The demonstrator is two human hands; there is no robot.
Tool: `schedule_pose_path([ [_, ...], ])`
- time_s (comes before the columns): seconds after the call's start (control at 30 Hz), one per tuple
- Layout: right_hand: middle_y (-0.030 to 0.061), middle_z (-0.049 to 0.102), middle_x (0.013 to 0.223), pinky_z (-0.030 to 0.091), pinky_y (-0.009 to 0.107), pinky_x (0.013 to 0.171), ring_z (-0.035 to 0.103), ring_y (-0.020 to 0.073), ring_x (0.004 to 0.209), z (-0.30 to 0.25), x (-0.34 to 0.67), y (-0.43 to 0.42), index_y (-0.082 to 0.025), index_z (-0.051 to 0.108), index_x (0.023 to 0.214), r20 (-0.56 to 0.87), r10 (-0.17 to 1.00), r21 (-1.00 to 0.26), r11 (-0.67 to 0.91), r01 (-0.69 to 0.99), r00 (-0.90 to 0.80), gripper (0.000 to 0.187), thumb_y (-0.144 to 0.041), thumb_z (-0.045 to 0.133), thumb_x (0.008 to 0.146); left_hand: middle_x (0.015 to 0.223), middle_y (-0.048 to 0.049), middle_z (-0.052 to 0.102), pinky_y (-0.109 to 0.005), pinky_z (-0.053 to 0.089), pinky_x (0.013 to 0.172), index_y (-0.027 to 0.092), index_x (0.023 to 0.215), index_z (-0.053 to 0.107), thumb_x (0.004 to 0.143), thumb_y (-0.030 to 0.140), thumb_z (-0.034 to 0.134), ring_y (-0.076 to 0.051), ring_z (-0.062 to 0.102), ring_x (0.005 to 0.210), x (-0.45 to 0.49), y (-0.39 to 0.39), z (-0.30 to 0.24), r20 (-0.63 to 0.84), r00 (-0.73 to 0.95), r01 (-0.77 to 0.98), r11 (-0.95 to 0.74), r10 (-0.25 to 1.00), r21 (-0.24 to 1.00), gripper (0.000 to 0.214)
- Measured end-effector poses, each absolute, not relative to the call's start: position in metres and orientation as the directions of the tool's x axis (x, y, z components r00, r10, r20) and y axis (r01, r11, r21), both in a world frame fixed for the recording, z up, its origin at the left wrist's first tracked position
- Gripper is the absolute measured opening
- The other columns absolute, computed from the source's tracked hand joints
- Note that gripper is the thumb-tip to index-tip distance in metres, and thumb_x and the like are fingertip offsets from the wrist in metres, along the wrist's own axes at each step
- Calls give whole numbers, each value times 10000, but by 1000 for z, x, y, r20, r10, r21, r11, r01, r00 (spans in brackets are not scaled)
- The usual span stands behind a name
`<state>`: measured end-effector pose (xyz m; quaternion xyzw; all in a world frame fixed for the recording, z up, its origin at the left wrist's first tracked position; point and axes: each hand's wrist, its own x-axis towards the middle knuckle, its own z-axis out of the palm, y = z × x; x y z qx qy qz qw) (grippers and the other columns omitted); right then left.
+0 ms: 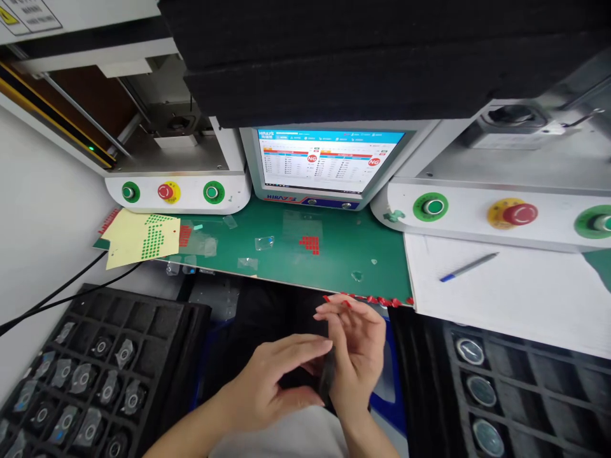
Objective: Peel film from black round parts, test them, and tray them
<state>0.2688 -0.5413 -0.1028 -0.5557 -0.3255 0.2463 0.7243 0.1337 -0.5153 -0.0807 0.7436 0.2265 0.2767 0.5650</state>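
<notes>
Both hands meet low in the middle of the view, below the front edge of the green mat [334, 254]. My right hand [358, 356] holds a small dark flat part [327, 375] upright against its palm. My left hand [272, 381] reaches in from the left, its fingers touching the same part. A small red sticker sits on a fingertip of my right hand. The part's details are hidden between the hands.
A black tray [143, 331] with several round parts lies at the lower left, another tray [525, 388] at the lower right. A monitor [329, 162] stands between two machines with green and red buttons. Sticker sheet [143, 238], red stickers [310, 243], white paper [515, 299] and pen [468, 266] lie on the bench.
</notes>
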Motion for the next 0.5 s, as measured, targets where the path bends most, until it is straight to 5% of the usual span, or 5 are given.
schedule_pose_path([
  [0.3, -13, 639, 887, 556, 242, 639, 662, 118, 761, -93, 272, -550, -206, 508, 1200, 491, 576, -866, 401, 298, 654, 581, 95, 676, 733, 1171, -90, 706, -247, 615, 804, 282, 1309, 620, 898, 365, 692, -157, 733, 863, 140, -516, -92, 110, 613, -384, 173, 783, 907, 425],
  [0.4, -31, 668, 833, 573, 250, 633, 679, 123, 713, -80, 276, -557, -216, 521, 1157, 431, 621, -894, 395, 214, 654, 545, 84, 681, 732, 1246, -94, 670, -255, 618, 815, 278, 1326, 608, 887, 325, 713, -157, 729, 882, 139, -513, -90, 176, 564, -358, 47, 807, 933, 455],
  [0.5, -49, 678, 734, 582, 229, 620, 672, 116, 653, -67, 282, -562, -224, 545, 1079, 215, 770, -961, 276, -9, 601, 404, 0, 696, 779, 1302, -114, 638, -301, 613, 858, 287, 1365, 580, 906, 262, 689, -213, 700, 1036, 132, -510, -86, 256, 569, -152, -206, 782, 967, 472],
])
